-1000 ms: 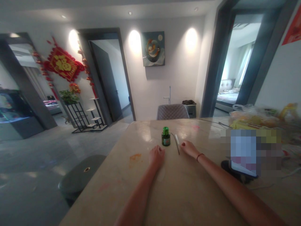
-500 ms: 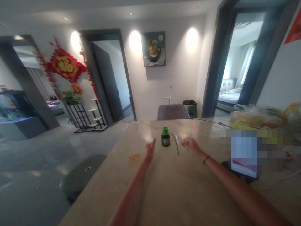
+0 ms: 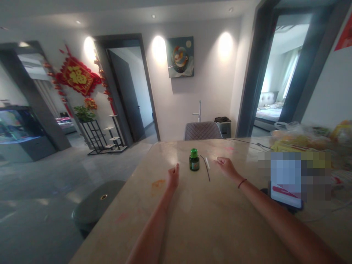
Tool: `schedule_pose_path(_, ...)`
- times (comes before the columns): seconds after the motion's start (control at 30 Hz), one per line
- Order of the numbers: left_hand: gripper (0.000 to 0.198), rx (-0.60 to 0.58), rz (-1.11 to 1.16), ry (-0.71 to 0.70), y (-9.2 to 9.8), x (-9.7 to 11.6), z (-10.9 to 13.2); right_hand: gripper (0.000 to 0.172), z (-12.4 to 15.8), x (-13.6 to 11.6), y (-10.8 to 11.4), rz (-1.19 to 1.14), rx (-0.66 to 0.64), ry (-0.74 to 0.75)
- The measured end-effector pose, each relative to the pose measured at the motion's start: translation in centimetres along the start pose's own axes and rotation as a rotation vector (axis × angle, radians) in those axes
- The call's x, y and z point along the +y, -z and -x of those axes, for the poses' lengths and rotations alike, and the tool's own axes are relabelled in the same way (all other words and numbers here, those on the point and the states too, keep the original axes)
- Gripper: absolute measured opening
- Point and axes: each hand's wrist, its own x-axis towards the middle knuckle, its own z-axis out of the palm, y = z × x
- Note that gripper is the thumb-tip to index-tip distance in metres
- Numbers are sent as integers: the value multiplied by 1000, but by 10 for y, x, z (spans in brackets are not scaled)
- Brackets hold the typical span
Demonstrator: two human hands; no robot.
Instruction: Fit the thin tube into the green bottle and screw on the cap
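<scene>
A small dark bottle with a green cap (image 3: 194, 160) stands upright on the beige marble table (image 3: 209, 220). Just right of it lie a thin dark stick (image 3: 206, 169) and a short white stick (image 3: 207, 162). My left hand (image 3: 173, 175) is raised on its edge a little left of the bottle, fingers curled in, nothing visible in it. My right hand (image 3: 224, 164) hovers right of the sticks in a loose fist, also with nothing seen in it. Neither hand touches the bottle.
A grey quilted chair back (image 3: 202, 130) stands at the table's far end and a round grey stool (image 3: 95, 205) at its left side. Plastic bags of goods (image 3: 305, 137) and a dark device on a stand (image 3: 283, 200) crowd the right part of the table.
Both hands have lifted off the table, where they lay flat, and curled their fingers in. The bottle and sticks have not moved.
</scene>
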Motion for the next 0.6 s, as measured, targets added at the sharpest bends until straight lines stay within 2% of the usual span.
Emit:
schedule_pose_path(0.07, 61, -150, 267, 171, 3, 8, -1, 52, 0, -7, 3, -261, -112, -144)
schedule_pose_path(0.17, 66, -526, 680, 354, 7, 18, 4, 58, 5, -16, 2, -771, -411, -389)
schedule_pose_path(0.23, 68, -762, 750, 491, 7, 20, 12, 61, 14, -18, -6, -977, -623, -532)
schedule_pose_path(0.3, 68, -966, 705, 627, 4, 17, 22, 62, 26, -16, -19, -1018, -822, -697)
schedule_pose_path(0.33, 68, -1032, 666, 673, 2, 14, 26, 62, 33, -13, -26, -1001, -896, -776)
schedule_pose_path(0.4, 68, -1049, 626, 681, -1, 8, 30, 62, 42, -5, -37, -971, -907, -864)
schedule_pose_path(0.47, 68, -995, 581, 613, -3, 3, 29, 62, 45, 1, -41, -958, -845, -867)
schedule_pose_path(0.53, 66, -854, 443, 466, -5, -1, 25, 61, 39, 4, -39, -948, -764, -799)
schedule_pose_path(0.6, 63, -623, 210, 257, -9, -5, 20, 58, 26, 2, -36, -884, -633, -695)
